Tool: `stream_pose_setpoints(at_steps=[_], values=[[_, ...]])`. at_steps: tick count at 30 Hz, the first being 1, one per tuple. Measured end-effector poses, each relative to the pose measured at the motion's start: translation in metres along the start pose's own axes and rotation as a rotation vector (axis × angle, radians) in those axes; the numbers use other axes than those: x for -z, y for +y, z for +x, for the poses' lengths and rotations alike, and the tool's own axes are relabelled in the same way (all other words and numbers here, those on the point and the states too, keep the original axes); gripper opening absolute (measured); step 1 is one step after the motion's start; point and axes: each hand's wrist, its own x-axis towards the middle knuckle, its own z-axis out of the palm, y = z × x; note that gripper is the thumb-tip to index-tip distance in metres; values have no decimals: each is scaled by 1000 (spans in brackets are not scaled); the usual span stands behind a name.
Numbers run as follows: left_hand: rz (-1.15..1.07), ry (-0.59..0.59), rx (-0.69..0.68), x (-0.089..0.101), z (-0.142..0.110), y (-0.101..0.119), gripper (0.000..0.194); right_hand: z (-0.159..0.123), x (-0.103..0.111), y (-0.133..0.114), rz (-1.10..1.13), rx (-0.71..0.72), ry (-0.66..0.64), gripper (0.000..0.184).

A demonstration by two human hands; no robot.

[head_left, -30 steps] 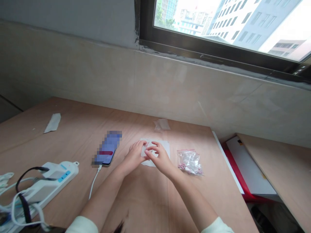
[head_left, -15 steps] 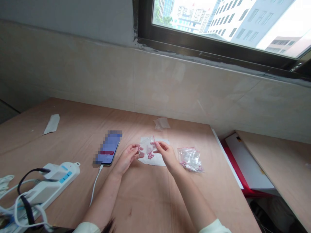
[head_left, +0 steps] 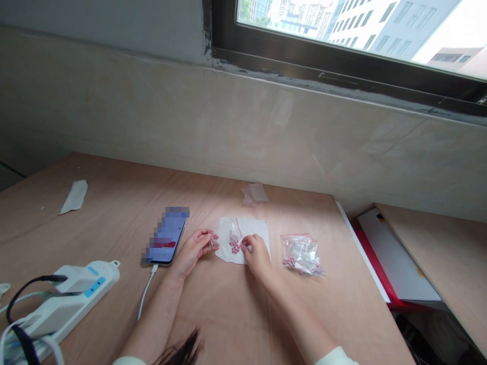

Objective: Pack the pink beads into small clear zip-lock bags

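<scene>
My left hand (head_left: 196,248) is closed around a few small pink pieces (head_left: 212,235), possibly beads or pills, at its fingertips. My right hand (head_left: 255,253) reaches down to the white paper sheet (head_left: 261,228), thumb and fingers pinched together; what is between them, if anything, is too small to make out. Just left of those fingertips, a small pile of pink pieces (head_left: 235,248) rests on the sheet. A small clear zip bag (head_left: 235,227) with a red seal line lies on the sheet, with pink pieces in or under it.
Right of the paper lies a larger clear zip bag (head_left: 302,253) with pink pieces inside. Small clear bags (head_left: 255,193) lie behind it near the wall. To the left are a phone (head_left: 167,235) on a charging cable, a power strip (head_left: 81,299) and a paper scrap (head_left: 74,196).
My right hand has let go of the small zip bag, which now lies on the paper, and has moved down beside the pink pile. My left hand stays closed and has shifted slightly left.
</scene>
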Motion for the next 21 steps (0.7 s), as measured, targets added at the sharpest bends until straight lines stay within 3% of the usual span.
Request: stream_pose_setpoints(at_steps=[7, 12, 21], values=[[19, 11, 4, 0, -1, 2, 17, 5, -1, 6, 64, 46, 15, 11], [28, -23, 20, -1, -3, 2, 18, 14, 22, -10, 274, -50, 86, 10], [-19, -59, 4, -6, -6, 0, 15, 20, 43, -37, 502, 11, -119, 15]])
